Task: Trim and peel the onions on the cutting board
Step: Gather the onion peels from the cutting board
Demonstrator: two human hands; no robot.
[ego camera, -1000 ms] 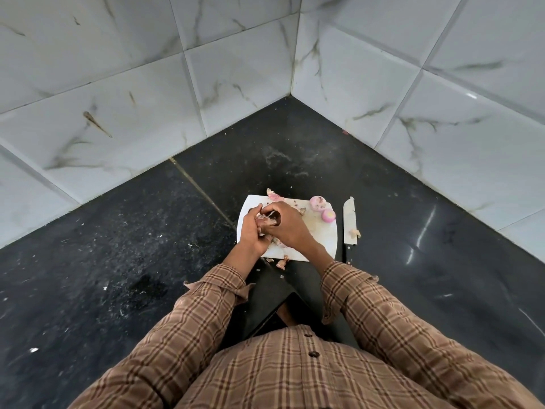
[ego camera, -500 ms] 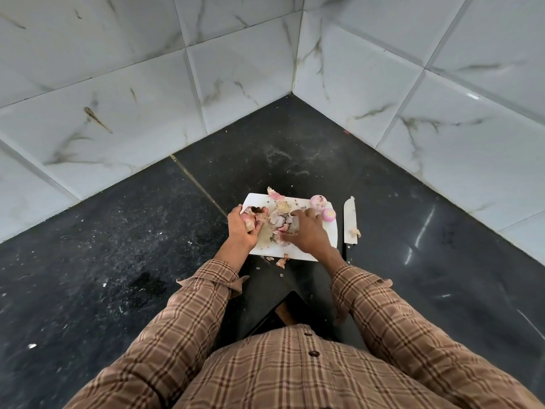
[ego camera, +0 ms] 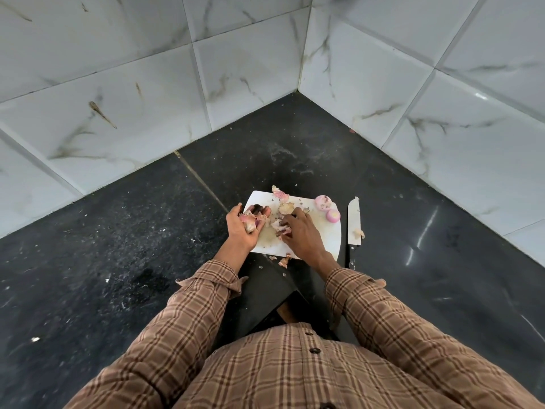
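Observation:
A white cutting board [ego camera: 323, 242] lies on the black counter in the corner. My left hand [ego camera: 243, 230] is at the board's left edge, palm up and cupped around pink and tan onion skins [ego camera: 249, 221]. My right hand [ego camera: 300, 236] rests palm down on the middle of the board, its fingers on a pile of loose skins [ego camera: 278, 224]. Two peeled pink onions [ego camera: 323, 201] [ego camera: 333, 215] sit at the board's far right corner. A dry peel scrap [ego camera: 286, 208] lies just past my right fingertips.
A knife [ego camera: 353, 224] lies on the counter right of the board, blade pointing away, a peel scrap [ego camera: 359, 233] beside it. More peel [ego camera: 278, 192] sits at the board's far edge, and a scrap [ego camera: 284, 261] off its near edge. White tiled walls [ego camera: 236, 84] enclose the corner.
My hands came apart from working one onion together. The left moved to the board's left edge holding skins, and the right dropped onto the skin pile mid-board.

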